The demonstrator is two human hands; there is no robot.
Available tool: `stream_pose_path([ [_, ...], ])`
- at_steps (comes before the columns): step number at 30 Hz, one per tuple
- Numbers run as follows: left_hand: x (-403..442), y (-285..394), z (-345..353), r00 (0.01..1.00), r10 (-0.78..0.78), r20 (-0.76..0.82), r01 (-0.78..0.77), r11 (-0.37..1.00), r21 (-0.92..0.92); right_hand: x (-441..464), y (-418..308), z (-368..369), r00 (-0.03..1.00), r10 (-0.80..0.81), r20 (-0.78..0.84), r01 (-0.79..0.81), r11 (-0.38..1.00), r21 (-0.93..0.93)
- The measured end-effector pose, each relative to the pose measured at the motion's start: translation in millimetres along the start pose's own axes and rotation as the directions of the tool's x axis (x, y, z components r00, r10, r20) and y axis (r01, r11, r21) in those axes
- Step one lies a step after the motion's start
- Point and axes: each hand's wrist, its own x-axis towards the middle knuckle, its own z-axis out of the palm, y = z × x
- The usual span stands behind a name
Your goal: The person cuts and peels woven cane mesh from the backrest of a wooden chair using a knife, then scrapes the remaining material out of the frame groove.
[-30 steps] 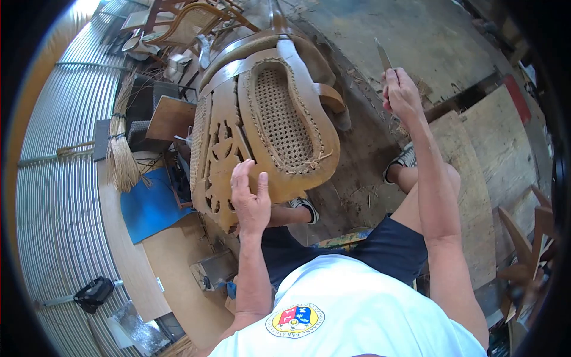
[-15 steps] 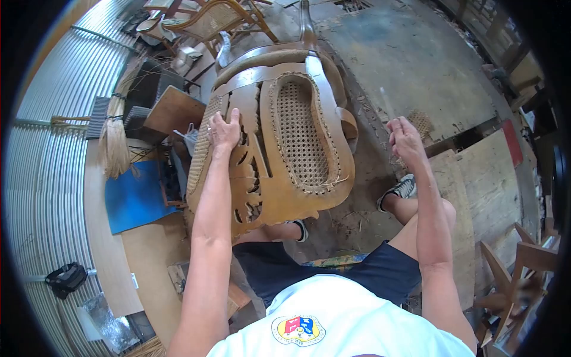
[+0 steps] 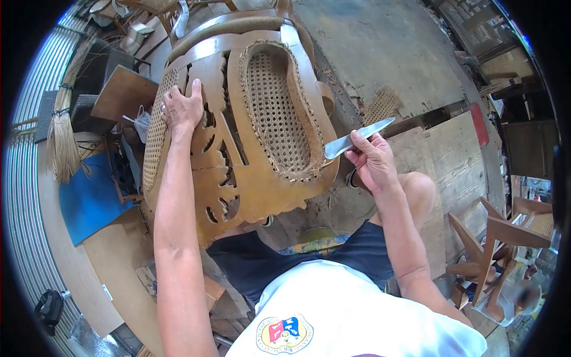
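A brown wooden chair [image 3: 257,196] with carved cutouts lies tilted in front of me. Its backrest has an oval cane panel [image 3: 276,113] with a rough, tufted edge, and a second cane panel [image 3: 157,137] on the left. My left hand [image 3: 183,110] rests on the wood beside that left panel, fingers bent over the panel's edge and thumb pointing up along the frame. In my right hand [image 3: 373,157] a silver knife [image 3: 358,137] is pinched between thumb and fingers. The knife's point faces up and right; its broad end is close to the chair's right edge.
A loose piece of cane webbing [image 3: 382,106] lies on the floor to the right. Wooden chair parts [image 3: 493,238] stand at the lower right. At left are a bundle of fibre strands [image 3: 62,143], a blue sheet [image 3: 92,202] and a brown board [image 3: 128,95].
My right hand has moved down and left toward the chair, and the knife now shows clearly in it. The view has shifted; my left hand keeps its place on the chair.
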Motion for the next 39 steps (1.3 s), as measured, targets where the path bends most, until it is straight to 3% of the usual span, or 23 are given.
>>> stream_pose_path([
  [8,-5,2,-6,0.999,-0.024,0.049,0.023,1.000,0.020,-16,14,3,1.000,0.013,0.015,-0.014,0.997,0.073],
  [12,-2,9,-9,0.999,-0.017,0.038,0.016,0.999,0.031,-33,21,28,0.991,-0.107,0.074,0.113,0.990,-0.080],
  [14,-3,9,-10,0.999,-0.016,0.048,0.014,0.999,0.046,-40,34,31,0.949,-0.289,0.125,0.315,0.878,-0.360],
  [16,-3,9,-10,0.999,-0.027,0.045,0.025,0.999,0.030,-44,33,39,0.947,-0.287,0.143,0.320,0.850,-0.418],
  [18,-6,8,-11,0.999,-0.031,0.045,0.031,0.999,0.014,-46,34,44,0.996,-0.055,0.073,0.077,0.938,-0.339],
  [19,-7,8,-12,0.999,-0.027,0.044,0.027,0.999,0.019,-46,34,41,0.995,-0.062,0.073,0.084,0.935,-0.343],
  [20,-7,9,-14,0.999,-0.020,0.042,0.019,1.000,0.020,-45,34,36,0.996,0.085,0.005,-0.084,0.993,-0.080],
  [21,-5,9,-15,0.999,-0.010,0.038,0.010,1.000,0.003,-44,33,32,0.971,0.237,-0.020,-0.229,0.954,0.196],
  [22,-5,8,-15,0.999,-0.012,0.048,0.012,1.000,0.010,-45,33,28,0.976,0.213,-0.034,-0.203,0.960,0.193],
  [24,-3,8,-11,0.999,-0.002,0.039,0.001,1.000,0.007,-48,32,26,0.943,0.329,0.054,-0.314,0.824,0.471],
  [28,-6,9,-11,1.000,-0.009,0.012,0.009,1.000,0.021,-53,36,17,0.923,0.370,0.101,-0.353,0.714,0.605],
  [34,-8,12,-15,1.000,-0.013,0.028,0.011,0.998,0.062,-56,35,6,0.933,0.343,0.113,-0.323,0.652,0.686],
  [39,-8,13,-16,1.000,-0.022,0.018,0.021,0.998,0.055,-57,34,2,0.933,0.358,0.042,-0.293,0.683,0.669],
])
